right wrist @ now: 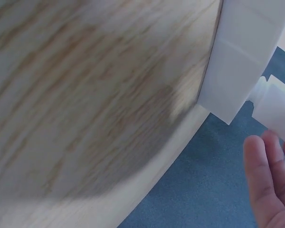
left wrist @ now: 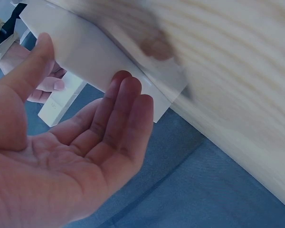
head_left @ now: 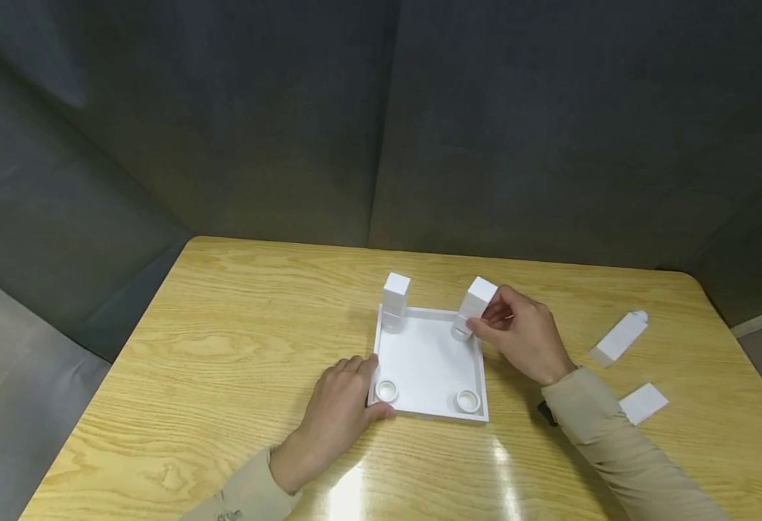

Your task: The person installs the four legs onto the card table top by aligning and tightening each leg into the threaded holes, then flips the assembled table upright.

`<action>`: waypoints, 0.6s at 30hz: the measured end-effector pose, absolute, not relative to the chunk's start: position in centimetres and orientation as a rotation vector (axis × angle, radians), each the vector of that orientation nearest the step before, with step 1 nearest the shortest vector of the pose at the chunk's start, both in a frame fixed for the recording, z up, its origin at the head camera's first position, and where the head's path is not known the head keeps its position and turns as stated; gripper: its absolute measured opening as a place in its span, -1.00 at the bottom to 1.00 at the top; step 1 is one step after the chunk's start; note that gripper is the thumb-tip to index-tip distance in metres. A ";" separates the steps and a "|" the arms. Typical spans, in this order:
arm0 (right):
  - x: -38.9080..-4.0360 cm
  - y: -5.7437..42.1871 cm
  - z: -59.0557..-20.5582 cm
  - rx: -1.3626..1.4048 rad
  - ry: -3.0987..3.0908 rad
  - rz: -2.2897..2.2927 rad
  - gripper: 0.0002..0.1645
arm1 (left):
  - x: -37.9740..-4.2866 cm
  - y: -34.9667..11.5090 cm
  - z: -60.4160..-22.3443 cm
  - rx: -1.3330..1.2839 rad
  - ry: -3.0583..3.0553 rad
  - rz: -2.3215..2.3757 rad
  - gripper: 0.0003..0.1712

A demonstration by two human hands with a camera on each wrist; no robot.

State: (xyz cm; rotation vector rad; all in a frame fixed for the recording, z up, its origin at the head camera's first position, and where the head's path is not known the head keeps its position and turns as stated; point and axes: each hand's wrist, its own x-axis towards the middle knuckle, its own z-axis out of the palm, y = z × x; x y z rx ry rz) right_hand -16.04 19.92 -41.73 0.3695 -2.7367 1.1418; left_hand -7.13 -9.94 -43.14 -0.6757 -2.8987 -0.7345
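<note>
A white square tray-like panel (head_left: 429,365) with a raised rim lies on the table. My left hand (head_left: 338,398) holds its near left corner, fingers along the left side and thumb at the front edge. At the far right corner, my right hand (head_left: 525,336) pinches a white square-section leg (head_left: 478,294), which leans slightly over the corner. In the right wrist view the narrower ridged end of this leg (right wrist: 274,108) shows close to the panel's edge. Another white leg (head_left: 396,295) stands at the far left corner. Round sockets (head_left: 387,391) sit in the two near corners.
Two loose white legs lie on the wooden table (head_left: 224,347) to the right: one leg (head_left: 620,338) with its rounded end showing, the other leg (head_left: 643,402) partly behind my right sleeve. A dark grey curtain (head_left: 381,130) hangs behind the table.
</note>
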 end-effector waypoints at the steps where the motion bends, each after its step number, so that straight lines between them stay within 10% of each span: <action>1: -16.0 19.9 -41.7 0.362 -2.739 1.138 -0.67 | -7.2 -9.9 -43.1 -0.674 -2.899 -0.736 -0.08; 18: -16.1 19.7 -42.2 0.411 -2.700 1.148 -0.65 | -7.1 -10.0 -43.1 -0.697 -2.876 -0.699 -0.09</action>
